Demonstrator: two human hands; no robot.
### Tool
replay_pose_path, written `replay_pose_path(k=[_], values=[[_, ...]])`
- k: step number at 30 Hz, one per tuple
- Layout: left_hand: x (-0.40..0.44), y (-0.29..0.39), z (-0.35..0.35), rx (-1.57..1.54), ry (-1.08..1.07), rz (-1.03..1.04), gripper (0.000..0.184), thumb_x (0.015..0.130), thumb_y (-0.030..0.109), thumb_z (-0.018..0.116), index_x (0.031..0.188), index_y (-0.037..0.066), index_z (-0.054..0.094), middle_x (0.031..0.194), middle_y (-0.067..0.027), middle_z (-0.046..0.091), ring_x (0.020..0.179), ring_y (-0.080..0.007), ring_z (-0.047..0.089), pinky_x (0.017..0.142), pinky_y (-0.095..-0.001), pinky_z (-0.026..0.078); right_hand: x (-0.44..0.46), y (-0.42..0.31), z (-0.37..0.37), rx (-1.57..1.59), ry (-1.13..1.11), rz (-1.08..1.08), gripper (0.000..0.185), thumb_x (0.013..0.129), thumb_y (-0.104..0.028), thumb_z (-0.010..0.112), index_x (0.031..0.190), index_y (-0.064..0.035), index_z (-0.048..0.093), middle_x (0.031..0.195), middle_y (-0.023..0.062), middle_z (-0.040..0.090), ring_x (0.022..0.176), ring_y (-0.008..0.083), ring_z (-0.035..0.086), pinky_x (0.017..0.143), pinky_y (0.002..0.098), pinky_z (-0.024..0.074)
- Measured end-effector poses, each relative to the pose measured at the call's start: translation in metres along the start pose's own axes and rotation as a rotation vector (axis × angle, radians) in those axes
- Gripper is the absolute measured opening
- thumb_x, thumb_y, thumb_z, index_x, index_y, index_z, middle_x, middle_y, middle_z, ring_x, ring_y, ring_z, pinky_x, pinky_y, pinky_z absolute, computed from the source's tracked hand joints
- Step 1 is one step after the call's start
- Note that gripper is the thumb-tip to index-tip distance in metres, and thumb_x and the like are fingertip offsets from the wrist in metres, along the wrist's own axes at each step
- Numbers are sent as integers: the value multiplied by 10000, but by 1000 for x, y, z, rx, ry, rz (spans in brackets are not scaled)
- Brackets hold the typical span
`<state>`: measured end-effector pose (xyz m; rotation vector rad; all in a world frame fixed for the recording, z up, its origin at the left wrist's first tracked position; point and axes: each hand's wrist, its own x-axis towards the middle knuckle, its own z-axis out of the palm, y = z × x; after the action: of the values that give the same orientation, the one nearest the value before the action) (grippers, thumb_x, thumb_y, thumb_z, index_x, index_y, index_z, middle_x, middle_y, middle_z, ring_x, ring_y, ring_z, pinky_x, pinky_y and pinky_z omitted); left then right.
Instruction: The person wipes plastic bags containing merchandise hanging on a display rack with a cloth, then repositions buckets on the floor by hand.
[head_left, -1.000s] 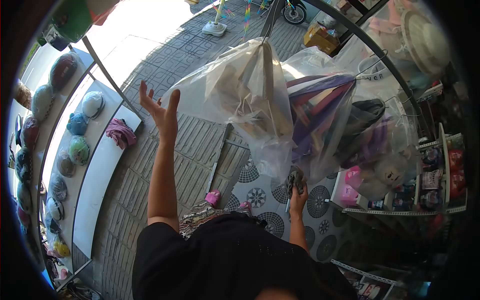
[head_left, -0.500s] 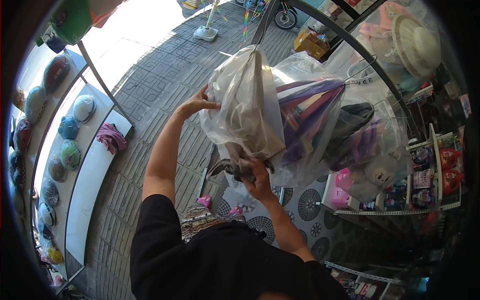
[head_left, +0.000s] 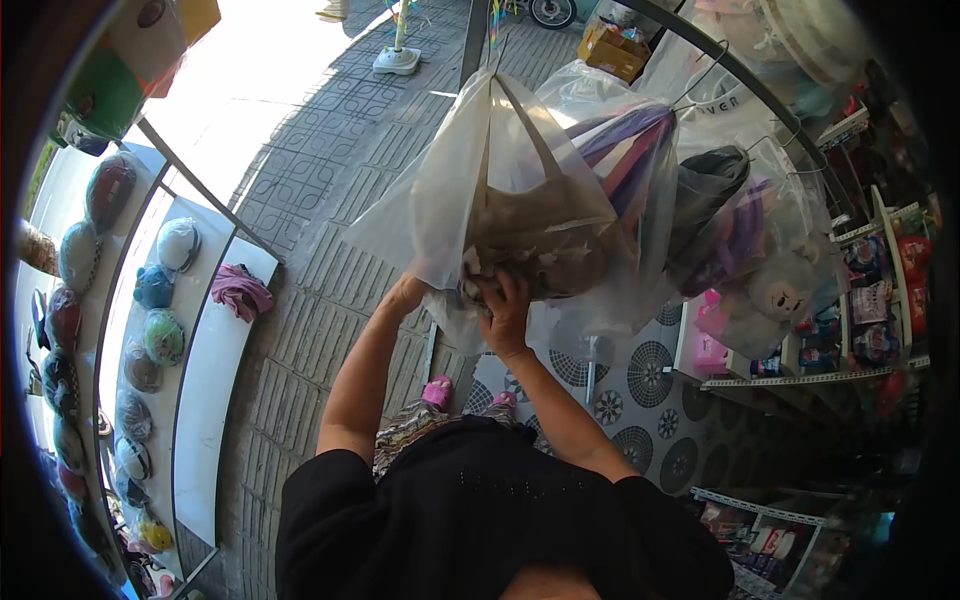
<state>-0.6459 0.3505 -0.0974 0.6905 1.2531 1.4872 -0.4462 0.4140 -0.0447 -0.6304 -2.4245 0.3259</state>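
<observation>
A brown bag with long straps (head_left: 545, 215) hangs from the rack inside a clear plastic cover (head_left: 410, 215). My right hand (head_left: 507, 308) is at its lower edge, with curled fingers closed on the brown material. Small pale patches show on the bag near those fingers. At the cover's lower left edge is my left hand (head_left: 406, 292); its fingers are hidden by the plastic, so their grip cannot be made out. Just right of the brown bag hangs a purple striped bag (head_left: 635, 165), also under plastic.
A curved metal rack bar (head_left: 690, 30) arches over the hanging bags. Wrapped caps (head_left: 165, 337) line shelves on the left, with a pink cloth (head_left: 241, 292) beside them. A plush toy (head_left: 782, 292) hangs at right, before shelves of small goods. A cardboard box (head_left: 613, 50) stands behind.
The brown bag now hangs spread out inside the plastic, where bunched material stuck out below before. My left hand has dropped from the cover's upper side to its lower edge.
</observation>
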Motion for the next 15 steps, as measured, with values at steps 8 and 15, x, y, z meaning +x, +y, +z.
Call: replay_pose_path(k=[8,15], values=[[-38,6,-8,108,-109,-94,849,832,602,559,1376,-22,367,1324,-135,469,1214,-255,417,1004,-377,340,-38,0,-12,389,128,157,485,645,-7,692,1116,-60,593,1217,134,499,1102,347,465,936,432,382],[-58,-13,23,159,-82,210,604,931,512,460,1309,42,483,1260,-78,529,1139,-160,483,951,-301,382,-9,-34,3,210,43,-19,465,632,-34,683,1082,-134,619,1153,116,504,1059,367,452,925,458,389]])
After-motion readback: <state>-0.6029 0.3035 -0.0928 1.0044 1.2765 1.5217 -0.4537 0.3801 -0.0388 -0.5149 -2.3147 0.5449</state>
